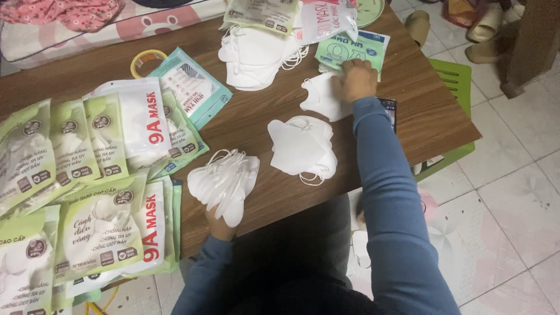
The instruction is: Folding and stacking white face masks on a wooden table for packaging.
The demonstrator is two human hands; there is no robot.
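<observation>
My left hand (pixel 220 226) grips a fanned bunch of several white face masks (pixel 224 181) at the near edge of the brown wooden table (pixel 256 114). My right hand (pixel 356 80) reaches across the table and rests fingers-down on a single white mask (pixel 319 97), beside a green-and-white mask packet (pixel 350 49). Between the two hands lies a small pile of white masks (pixel 303 146) with ear loops hanging out. A bigger heap of white masks (pixel 254 55) sits farther back.
Many green and white mask packets (pixel 87 175) overlap across the table's left side. A roll of yellow tape (pixel 148 60) lies behind them. A dark phone (pixel 389 109) sits by my right forearm. A green plastic stool (pixel 458 81) and sandals (pixel 484 26) stand on the tiled floor to the right.
</observation>
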